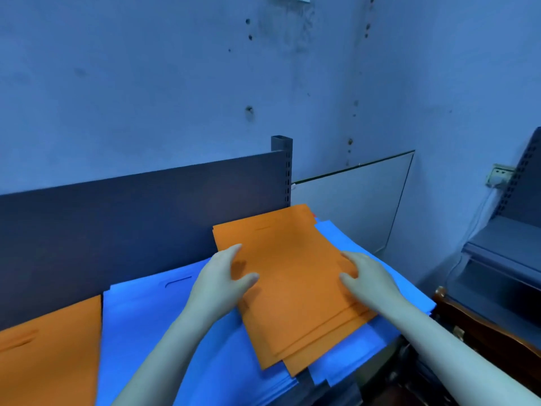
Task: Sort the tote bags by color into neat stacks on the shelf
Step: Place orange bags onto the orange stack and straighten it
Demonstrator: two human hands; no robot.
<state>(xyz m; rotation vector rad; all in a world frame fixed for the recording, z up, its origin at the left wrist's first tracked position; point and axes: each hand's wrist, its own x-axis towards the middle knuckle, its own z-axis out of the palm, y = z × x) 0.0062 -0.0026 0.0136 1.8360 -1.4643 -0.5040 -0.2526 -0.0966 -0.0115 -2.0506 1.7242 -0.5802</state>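
A small pile of orange tote bags (292, 276) lies askew on top of blue tote bags (366, 241) at the right end of the shelf. My left hand (219, 279) holds the pile's left edge, thumb on top and fingers along the side. My right hand (366, 276) holds its right edge the same way. A stack of blue tote bags (140, 326) lies in the middle of the shelf, and another orange stack (49, 353) sits at the left.
The shelf's dark back panel (131, 218) and its slotted upright post (282, 171) stand behind the stacks. A white board (351, 206) leans on the wall to the right. A grey shelf unit (503, 253) and a wooden piece (474, 326) stand at far right.
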